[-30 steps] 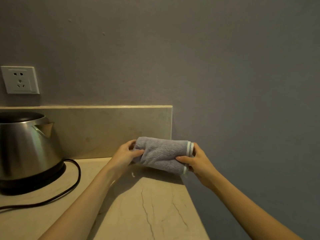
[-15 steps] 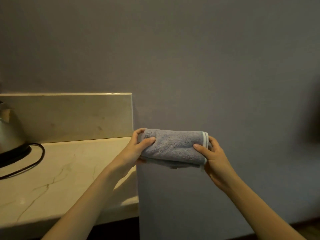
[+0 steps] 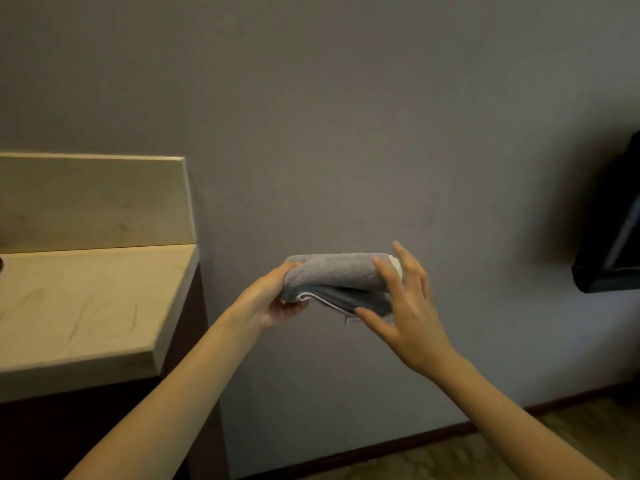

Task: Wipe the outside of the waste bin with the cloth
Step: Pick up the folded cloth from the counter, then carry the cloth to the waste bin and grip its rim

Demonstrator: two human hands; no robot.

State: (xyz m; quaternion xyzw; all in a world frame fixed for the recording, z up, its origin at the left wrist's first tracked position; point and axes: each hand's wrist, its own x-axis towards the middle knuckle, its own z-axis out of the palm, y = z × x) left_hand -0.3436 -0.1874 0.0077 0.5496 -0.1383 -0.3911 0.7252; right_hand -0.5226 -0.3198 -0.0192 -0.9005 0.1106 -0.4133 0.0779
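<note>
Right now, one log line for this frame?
stage: carrying cloth | left hand: grips cloth | right hand: open, fingers touching cloth | waste bin: not in view

My hands hold the folded cloth in open air before the grey wall, which closes off everything ahead at 12 o'clock. At 9 o'clock the marble tabletop and its backsplash jut out, their corner edge near my left forearm. At 3 o'clock a dark wall-mounted screen sticks out, well apart. Down toward 6 o'clock, between my arms, open room runs to the wooden floor.
</note>
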